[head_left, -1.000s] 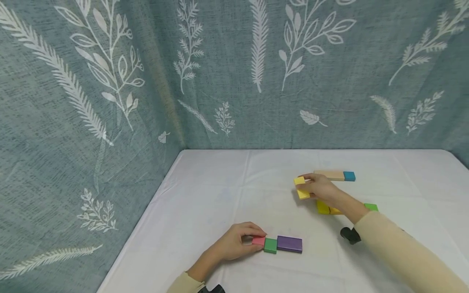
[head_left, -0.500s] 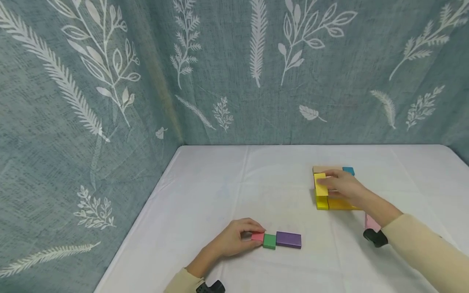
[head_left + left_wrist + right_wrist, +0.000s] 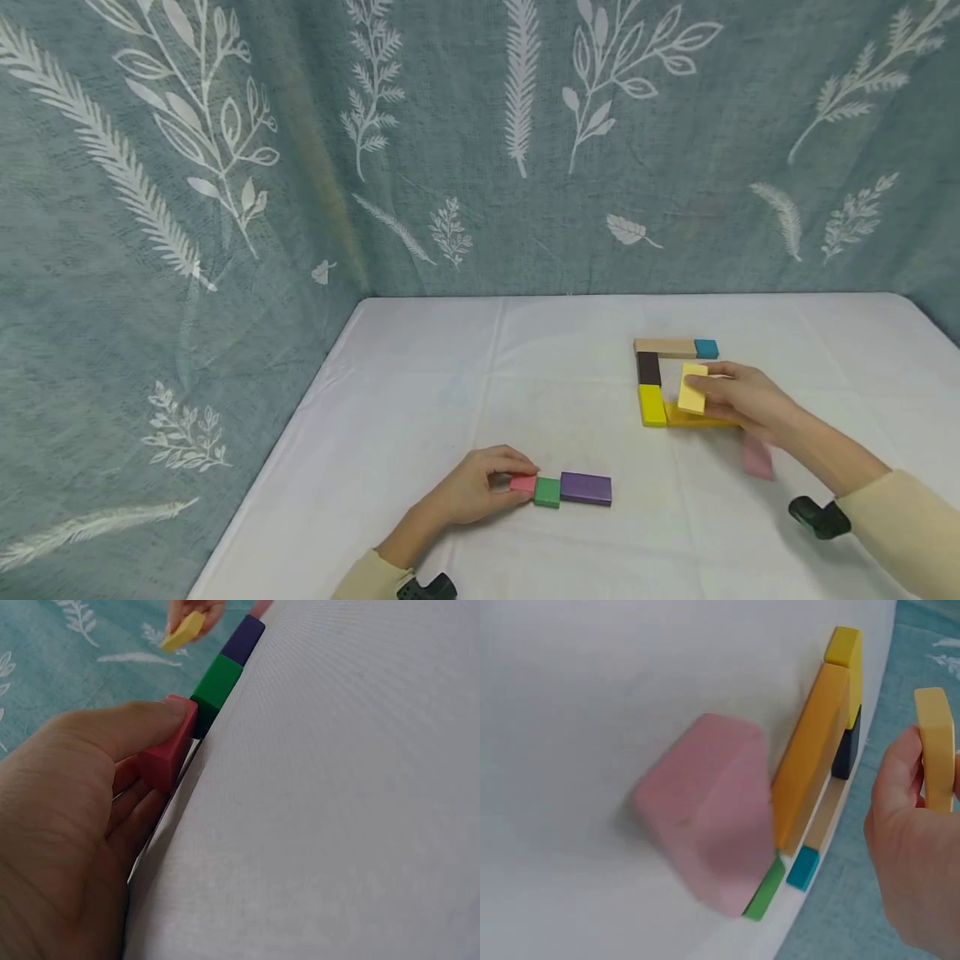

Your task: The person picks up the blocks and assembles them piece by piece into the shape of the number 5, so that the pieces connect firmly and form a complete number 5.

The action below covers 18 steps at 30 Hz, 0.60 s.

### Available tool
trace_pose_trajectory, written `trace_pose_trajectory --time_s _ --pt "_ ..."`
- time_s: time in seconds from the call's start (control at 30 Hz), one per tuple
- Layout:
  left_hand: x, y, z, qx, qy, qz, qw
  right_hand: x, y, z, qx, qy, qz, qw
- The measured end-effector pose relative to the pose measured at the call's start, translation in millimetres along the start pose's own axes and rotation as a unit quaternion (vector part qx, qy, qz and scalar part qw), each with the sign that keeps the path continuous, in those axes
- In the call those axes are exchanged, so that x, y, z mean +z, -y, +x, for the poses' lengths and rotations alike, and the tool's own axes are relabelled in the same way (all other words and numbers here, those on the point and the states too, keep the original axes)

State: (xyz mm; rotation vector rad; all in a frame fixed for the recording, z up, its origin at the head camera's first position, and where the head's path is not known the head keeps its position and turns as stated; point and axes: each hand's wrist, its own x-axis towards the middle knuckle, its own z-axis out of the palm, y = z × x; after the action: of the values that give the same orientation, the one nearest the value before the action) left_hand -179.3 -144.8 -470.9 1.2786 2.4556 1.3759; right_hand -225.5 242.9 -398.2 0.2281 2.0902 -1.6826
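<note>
My left hand (image 3: 476,487) pinches a small red block (image 3: 522,483) at the left end of a short row, where a green block (image 3: 547,492) and a purple block (image 3: 587,488) follow. Thumb and fingers lie on opposite sides of the red block (image 3: 169,750) in the left wrist view. A pale yellow block (image 3: 692,388) is pinched in my right hand (image 3: 757,400), held up over a bracket-shaped layout of blocks. That layout has a tan block (image 3: 664,348), a blue one (image 3: 706,348), a dark one (image 3: 648,368), a yellow one (image 3: 652,406) and an orange one (image 3: 701,417).
A pink block (image 3: 757,457) stands near the orange block, partly behind my right wrist. Beside it lies a light green block (image 3: 765,889), seen in the right wrist view. White cloth (image 3: 420,375) covers the table, and a leaf-patterned teal curtain (image 3: 450,125) hangs behind.
My right hand has carried the pale yellow block rightward, from left of the layout to over its inside, uncovering the dark and yellow blocks. The left hand stays at the red block.
</note>
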Motion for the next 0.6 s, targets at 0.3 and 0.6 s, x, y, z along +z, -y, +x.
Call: trace_pose_trajectory --time_s 0.3,0.6 --pt "-0.4 4.6 -0.4 0.002 0.006 -0.005 1.0 -8.4 -17.5 -16.5 -0.014 0.019 0.012 0.9996" --pt "-1.9 4.0 -0.8 0.005 0.006 -0.001 1.0 -18.1 -33.7 -33.7 0.022 0.012 0.024 0.9994"
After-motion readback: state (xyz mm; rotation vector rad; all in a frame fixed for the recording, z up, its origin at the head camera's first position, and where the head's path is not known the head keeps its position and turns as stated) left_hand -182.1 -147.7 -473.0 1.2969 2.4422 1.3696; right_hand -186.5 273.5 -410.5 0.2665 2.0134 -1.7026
